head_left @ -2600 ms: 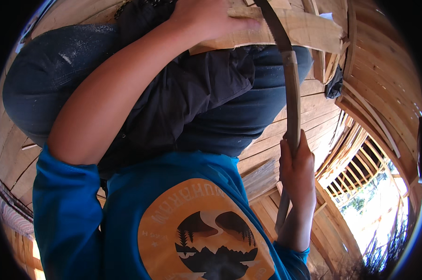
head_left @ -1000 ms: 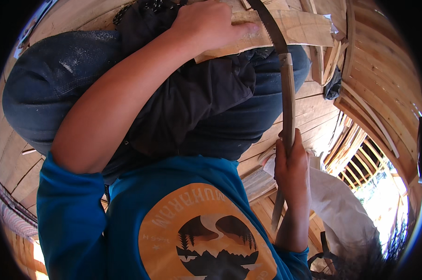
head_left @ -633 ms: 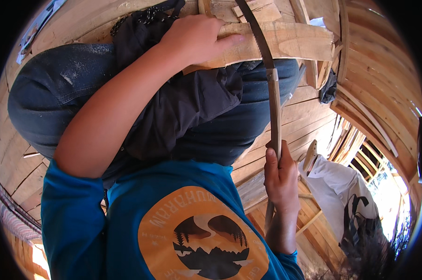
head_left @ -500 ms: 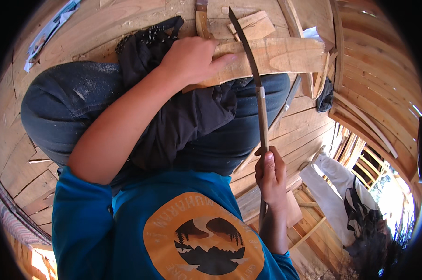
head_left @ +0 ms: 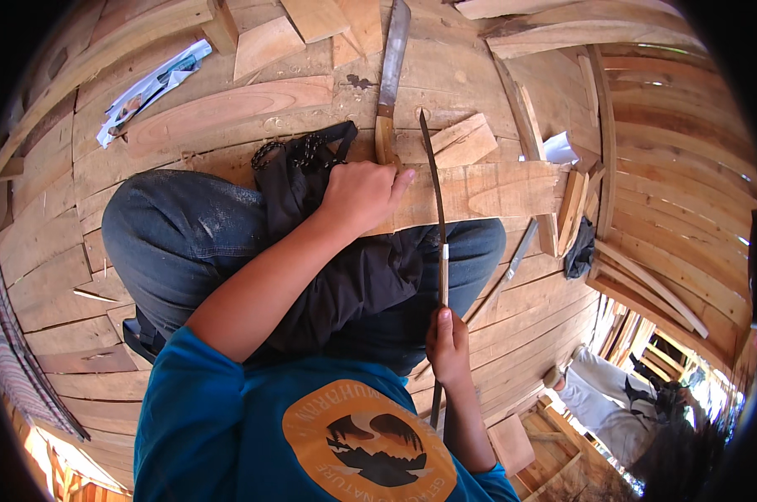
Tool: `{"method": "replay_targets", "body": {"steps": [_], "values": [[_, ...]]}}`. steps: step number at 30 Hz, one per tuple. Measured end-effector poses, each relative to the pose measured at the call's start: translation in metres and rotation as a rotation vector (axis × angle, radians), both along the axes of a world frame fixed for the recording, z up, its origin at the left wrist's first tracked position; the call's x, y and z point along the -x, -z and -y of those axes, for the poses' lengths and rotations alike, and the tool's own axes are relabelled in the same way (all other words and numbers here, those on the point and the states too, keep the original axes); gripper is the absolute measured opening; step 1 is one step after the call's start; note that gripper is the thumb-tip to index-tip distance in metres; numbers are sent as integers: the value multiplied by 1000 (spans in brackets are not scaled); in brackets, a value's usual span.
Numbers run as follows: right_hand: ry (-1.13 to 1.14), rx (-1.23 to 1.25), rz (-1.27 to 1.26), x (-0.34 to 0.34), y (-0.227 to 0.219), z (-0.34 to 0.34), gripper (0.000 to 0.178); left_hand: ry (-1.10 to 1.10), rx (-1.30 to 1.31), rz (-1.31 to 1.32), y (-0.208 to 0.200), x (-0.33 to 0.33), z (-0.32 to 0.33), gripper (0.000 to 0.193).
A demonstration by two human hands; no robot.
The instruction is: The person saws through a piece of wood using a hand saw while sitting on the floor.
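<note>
Our left hand point(head_left: 357, 194) is on the left end of the board point(head_left: 495, 191), fingers bent at its far edge and thumb stretched out; we can't see all the fingertips. Our right hand point(head_left: 450, 347) is wrapped round the saw point(head_left: 444, 276) by its long wooden handle, thumb on top. The blade points away from us and crosses the board to the right of our left thumb. Seen nearly edge-on, so we can't tell whether the teeth touch the wood.

The board runs left to right at the far side of our lap, right end past our right knee. Dark cloth point(head_left: 336, 289) lies bunched over our jeans point(head_left: 186, 222), under our left forearm.

Just beyond our left hand: a big knife point(head_left: 393, 67), wooden handle toward us, blade away. To its right, a wood scrap point(head_left: 462, 140) on the plank floor point(head_left: 512, 322). White paper point(head_left: 560, 149) sits behind the board's right end, with a black bag point(head_left: 581, 251) farther right. Far left, a crumpled wrapper point(head_left: 156, 88) and a striped cloth point(head_left: 18, 360). Lower right, well apart from us, we see another person in pale trousers point(head_left: 600, 406).
</note>
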State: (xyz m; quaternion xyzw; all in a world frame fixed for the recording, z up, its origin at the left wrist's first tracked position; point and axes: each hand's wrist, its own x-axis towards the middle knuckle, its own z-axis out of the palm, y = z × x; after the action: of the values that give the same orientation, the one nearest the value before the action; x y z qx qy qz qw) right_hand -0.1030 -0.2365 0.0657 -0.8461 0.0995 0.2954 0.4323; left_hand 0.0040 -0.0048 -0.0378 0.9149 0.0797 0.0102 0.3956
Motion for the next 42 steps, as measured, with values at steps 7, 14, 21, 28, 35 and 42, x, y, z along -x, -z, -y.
{"method": "replay_targets", "body": {"steps": [7,14,21,28,35,42], "values": [[27,15,-100,8,-34,-10,48,31,-50,-172,-1,-10,-1,63],[-70,188,-12,19,-59,0,48,76,-23,-112,-7,-7,-1,64],[-110,240,-5,-7,-61,-15,49,73,-79,-62,-1,-5,4,57],[-89,251,-39,4,-61,-23,51,76,-63,-16,4,-3,6,57],[24,174,-109,3,-34,-17,55,38,-17,131,9,-3,12,51],[25,242,-141,30,-66,-9,57,11,73,12,10,-7,4,55]]}}
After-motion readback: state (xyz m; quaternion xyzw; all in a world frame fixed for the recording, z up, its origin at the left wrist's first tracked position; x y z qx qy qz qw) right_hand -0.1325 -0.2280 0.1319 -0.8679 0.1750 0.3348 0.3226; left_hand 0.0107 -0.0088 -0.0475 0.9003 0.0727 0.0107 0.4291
